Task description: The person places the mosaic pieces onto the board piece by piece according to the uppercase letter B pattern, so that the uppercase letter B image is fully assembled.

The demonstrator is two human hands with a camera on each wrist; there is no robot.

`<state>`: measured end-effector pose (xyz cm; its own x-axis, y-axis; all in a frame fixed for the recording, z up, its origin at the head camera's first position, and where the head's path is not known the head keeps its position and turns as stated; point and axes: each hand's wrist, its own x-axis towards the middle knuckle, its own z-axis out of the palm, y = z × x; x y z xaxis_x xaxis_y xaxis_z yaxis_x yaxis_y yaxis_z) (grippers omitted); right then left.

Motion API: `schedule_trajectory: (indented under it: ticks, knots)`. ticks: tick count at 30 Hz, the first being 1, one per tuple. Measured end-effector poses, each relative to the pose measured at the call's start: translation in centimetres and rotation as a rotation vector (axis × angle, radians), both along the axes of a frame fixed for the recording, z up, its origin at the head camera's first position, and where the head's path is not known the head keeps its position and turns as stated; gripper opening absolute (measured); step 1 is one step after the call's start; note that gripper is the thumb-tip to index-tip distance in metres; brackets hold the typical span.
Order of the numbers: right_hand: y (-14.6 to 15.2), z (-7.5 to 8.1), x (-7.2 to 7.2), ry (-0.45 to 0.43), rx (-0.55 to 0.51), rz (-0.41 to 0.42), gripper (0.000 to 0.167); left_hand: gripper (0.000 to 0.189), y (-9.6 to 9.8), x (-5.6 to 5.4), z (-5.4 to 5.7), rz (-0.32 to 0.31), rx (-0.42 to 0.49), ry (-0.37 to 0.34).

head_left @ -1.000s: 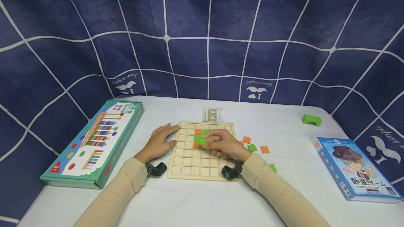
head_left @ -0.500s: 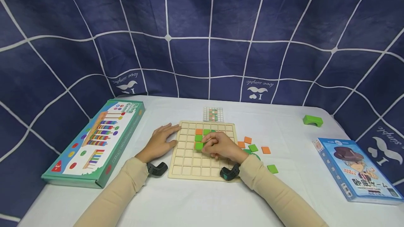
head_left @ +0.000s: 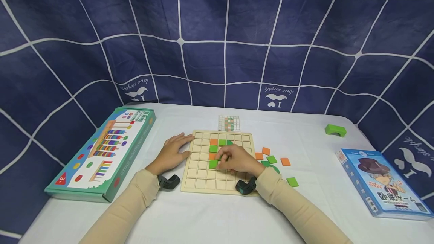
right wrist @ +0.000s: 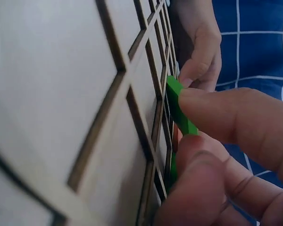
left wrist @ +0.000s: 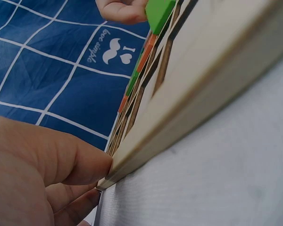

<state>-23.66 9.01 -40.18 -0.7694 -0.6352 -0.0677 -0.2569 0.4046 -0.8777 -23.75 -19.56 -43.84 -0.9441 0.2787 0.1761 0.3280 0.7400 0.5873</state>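
A thin green square tile [head_left: 213, 164] is pinched by the right hand [head_left: 236, 158]; a pale wooden grid board [head_left: 200, 183] is touched — seemingly for steadying — by the left hand [head_left: 171, 154], fingers loose.

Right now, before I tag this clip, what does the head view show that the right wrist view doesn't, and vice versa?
Only the head view: the green Ring game box, the blue game box, the green arch block, the pattern card and the loose orange and green tiles beside the wooden grid board.

Only the right wrist view: a low, close, side-on look at the held green tile, which appears tilted.

Both: the right hand pinching that tile, the left hand, the board and the blue cloth with white lines.
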Motion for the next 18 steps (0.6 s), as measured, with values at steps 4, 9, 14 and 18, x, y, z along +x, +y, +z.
schedule_trajectory:
  ticks: [4, 9, 14, 18]
  knots:
    - [-0.23, 0.10, 0.04, 0.031, 0.032, 0.008, 0.018, 0.057, 0.01, 0.03, -0.01, 0.003, 0.000, -0.003]
    - [-0.57, 0.14, 0.09, 0.068, 0.069, 0.009, 0.018, 0.057, 0.01, 0.03, -0.03, 0.004, 0.000, -0.002]
    - [-0.68, 0.13, 0.06, 0.088, 0.078, 0.011, 0.018, 0.056, 0.05, 0.00, -0.01, 0.005, 0.000, 0.002]
    - [-0.69, 0.17, 0.03, 0.078, 0.079, 0.005, 0.018, 0.056, 0.06, -0.02, 0.02, 0.007, 0.000, 0.000]
